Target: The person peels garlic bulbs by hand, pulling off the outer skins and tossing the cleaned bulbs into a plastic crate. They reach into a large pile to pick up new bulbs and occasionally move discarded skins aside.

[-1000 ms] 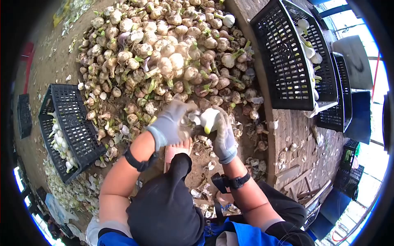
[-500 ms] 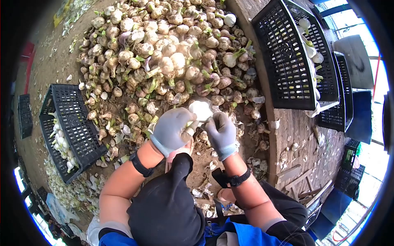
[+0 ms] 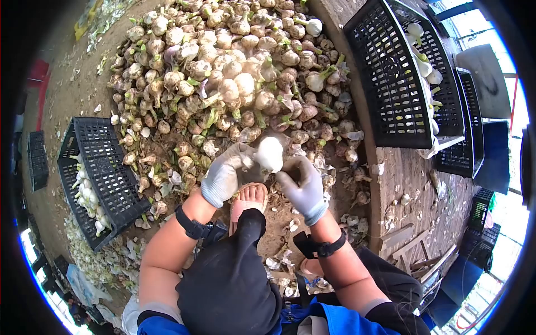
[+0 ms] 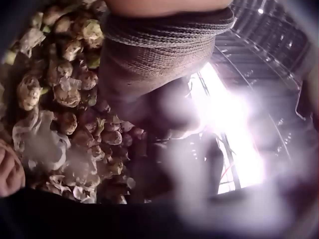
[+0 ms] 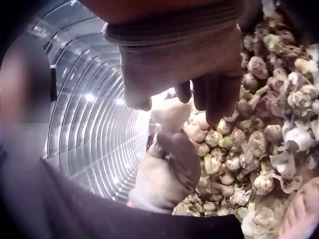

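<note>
Nearest the camera, black-clad knee (image 3: 229,279) and blue garment (image 3: 340,319), a dark band on each wrist. Just beyond, both hands were in grey gloves, raised over the ground. Left hand (image 3: 224,174): grip pinched a clean white garlic bulb (image 3: 271,154) low on its side, thumb and fingers bent in. Right hand (image 3: 306,188): grip spread, thumb and forefinger apart, their tips right at the bulb's other side; contact hard to tell. Bulb sat between the two hands, its round part turned away from the person; stem hidden. Left wrist view was mostly glove and glare, fingers too dark and blurred to read; right wrist view had the bulb between the hands. Below the hands, a foot (image 3: 252,196) in a pink sandal on bare dirt, loose peel scraps (image 3: 294,225) around. Past the hands, a big garlic heap (image 3: 223,72), bulbs dirty, some with cut green stems. Left of the heap, a tilted black crate (image 3: 109,173) with white bulbs in it. Right, a wooden board surface (image 3: 413,192) and another black crate (image 3: 388,84), also holding white bulbs, more crates behind. Farthest right, bright panes.
</note>
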Tool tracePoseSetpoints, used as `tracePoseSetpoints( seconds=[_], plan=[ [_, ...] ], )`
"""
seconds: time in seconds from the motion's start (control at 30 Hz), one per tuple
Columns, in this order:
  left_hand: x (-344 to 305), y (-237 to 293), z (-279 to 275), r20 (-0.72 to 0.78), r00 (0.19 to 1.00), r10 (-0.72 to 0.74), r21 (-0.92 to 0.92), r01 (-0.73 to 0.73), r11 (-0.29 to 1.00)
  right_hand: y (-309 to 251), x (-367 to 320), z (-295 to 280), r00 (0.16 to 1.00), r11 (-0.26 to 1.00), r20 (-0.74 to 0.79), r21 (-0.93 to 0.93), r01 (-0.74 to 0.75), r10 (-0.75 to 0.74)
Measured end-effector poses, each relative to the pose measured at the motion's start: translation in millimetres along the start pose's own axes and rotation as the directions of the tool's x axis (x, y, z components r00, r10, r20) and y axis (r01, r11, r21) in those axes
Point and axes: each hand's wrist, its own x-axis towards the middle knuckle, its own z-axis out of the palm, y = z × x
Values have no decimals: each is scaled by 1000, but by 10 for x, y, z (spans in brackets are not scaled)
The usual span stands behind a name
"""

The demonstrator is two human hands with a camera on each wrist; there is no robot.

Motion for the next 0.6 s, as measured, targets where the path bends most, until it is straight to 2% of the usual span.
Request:
tracePoseSetpoints(
  seconds=[0.03,0.07,0.1,0.13,0.17,0.2,0.23,0.3,0.33,0.37,0.4,0.43,0.47,0.5,0.53,0.57,0.6],
  plan=[
    [-10,-22,23,-58,997,45,158,-35,987,-148,-17,33,998,968,-8,-242,59,-63],
    [-17,-19,16,-57,997,47,160,-38,986,-227,6,53,976,859,-42,-484,166,-212],
    [-22,-13,-3,-21,999,31,205,-26,978,-156,27,40,976,859,-41,-483,170,-216],
    [-33,-11,-24,13,1000,11,250,-14,968,-4,41,7,991,981,-118,-187,46,-69],
    [-45,-13,-36,45,999,-11,294,-3,956,127,58,-35,985,988,-143,135,-78,97],
    [-87,23,9,88,993,-74,196,55,979,199,156,-94,896,812,-126,489,-317,426],
    [-96,10,-2,87,993,-74,197,56,979,413,187,-209,864,724,-129,612,-317,487],
    [-59,-2,-61,134,988,-74,-15,77,997,451,238,-234,836,761,-229,578,-295,499],
    [-22,-22,-132,98,993,-62,137,48,989,455,165,-192,911,838,-198,497,-224,362],
    [6,-51,-111,94,994,-59,133,46,990,411,52,-145,968,867,-68,463,-185,243],
    [48,-98,-55,151,983,-105,466,24,885,359,-21,-59,992,941,0,315,-120,126],
    [86,-125,-12,189,967,-171,742,-27,670,291,-78,32,996,985,85,168,-29,15],
    [158,-164,-51,629,777,15,751,-613,243,194,-129,88,984,817,101,550,-176,144],
    [195,-122,37,598,798,-71,746,-522,413,103,-71,9,960,792,184,543,-278,210],
    [211,42,78,440,879,-185,874,-371,315,28,-2,-103,932,701,76,637,-320,356],
    [210,407,347,258,926,-276,958,-209,195,-65,98,-268,867,601,-17,728,-331,498],
    [275,634,524,232,973,20,971,-230,-67,-282,209,-633,944,553,-67,823,-132,324]
  ],
)
